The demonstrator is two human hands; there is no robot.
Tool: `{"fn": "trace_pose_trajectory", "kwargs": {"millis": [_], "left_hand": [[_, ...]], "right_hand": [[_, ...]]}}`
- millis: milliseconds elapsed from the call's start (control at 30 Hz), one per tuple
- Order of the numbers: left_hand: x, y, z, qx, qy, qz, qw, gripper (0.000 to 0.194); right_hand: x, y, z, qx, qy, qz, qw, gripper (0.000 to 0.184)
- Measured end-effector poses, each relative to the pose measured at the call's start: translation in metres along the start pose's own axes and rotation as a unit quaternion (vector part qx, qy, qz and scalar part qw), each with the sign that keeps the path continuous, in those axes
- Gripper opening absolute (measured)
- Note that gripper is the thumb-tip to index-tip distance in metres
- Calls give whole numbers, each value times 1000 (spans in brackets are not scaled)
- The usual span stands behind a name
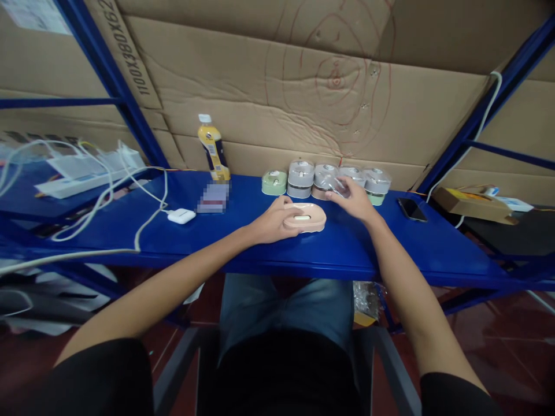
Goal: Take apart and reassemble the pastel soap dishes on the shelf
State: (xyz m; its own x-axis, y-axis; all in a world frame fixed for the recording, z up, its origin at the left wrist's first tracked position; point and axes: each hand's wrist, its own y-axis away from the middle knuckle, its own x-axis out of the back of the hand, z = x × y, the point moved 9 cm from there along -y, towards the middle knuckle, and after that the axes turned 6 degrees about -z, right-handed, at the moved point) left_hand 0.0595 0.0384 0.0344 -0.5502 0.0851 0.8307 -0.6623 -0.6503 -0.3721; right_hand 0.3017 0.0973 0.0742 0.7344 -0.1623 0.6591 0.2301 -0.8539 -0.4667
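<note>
On the blue table, a peach-pink oval box (310,218) with a small pale oblong piece on top lies under my left hand (280,221), its thumb on top and its fingers around the left end. Farther back, my right hand (351,196) has its fingers curled on a clear plastic cover (340,186), in front of a row of small containers. In that row are a green oval box (274,183), a stacked grey container (300,179), a brown-based container (324,181) and a green-based container (376,185), several with clear tops.
A yellow drink bottle (214,149) stands at the back left, near a blurred pack (214,197). White cables run past a white earbud case (181,216). A phone (411,209) lies to the right, with a cardboard box (474,203) beyond. Cardboard (243,75) walls the back.
</note>
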Motion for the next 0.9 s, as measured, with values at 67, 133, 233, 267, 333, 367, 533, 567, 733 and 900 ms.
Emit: {"fn": "trace_pose_trajectory", "kwargs": {"millis": [67, 133, 233, 267, 333, 367, 533, 567, 733, 900], "left_hand": [[0, 3, 2, -7, -8, -2, 1000, 47], [-1, 4, 3, -12, -10, -6, 1000, 45], [-2, 3, 4, -16, -13, -7, 1000, 42], [-2, 3, 4, -15, -13, -8, 1000, 40], [-1, 2, 5, -11, -14, -10, 1000, 39], [0, 2, 6, -8, -15, -9, 1000, 38], [28, 7, -4, 32, -34, 52, 998, 42], [35, 9, -9, 46, -41, 68, 996, 43], [59, 33, -35, 115, -69, 112, 985, 46], [57, 63, -58, 165, -71, 89, 980, 51]], "right_hand": [[5, -1, 5, -14, 4, 14, 1000, 92], [4, -1, 5, -16, 10, 11, 1000, 93], [-3, 0, 2, -16, 10, -5, 1000, 96], [-5, 1, 2, -18, 10, -9, 1000, 97], [-6, 1, 1, -23, 11, -12, 1000, 99], [-6, 1, 1, -25, 10, -11, 1000, 100], [-2, -1, 4, -34, 0, 4, 999, 103], [-1, -1, 4, -36, 2, 8, 999, 103], [0, 1, 4, -40, 10, 12, 999, 104], [-6, 2, 3, -36, 3, -6, 999, 100]]}}
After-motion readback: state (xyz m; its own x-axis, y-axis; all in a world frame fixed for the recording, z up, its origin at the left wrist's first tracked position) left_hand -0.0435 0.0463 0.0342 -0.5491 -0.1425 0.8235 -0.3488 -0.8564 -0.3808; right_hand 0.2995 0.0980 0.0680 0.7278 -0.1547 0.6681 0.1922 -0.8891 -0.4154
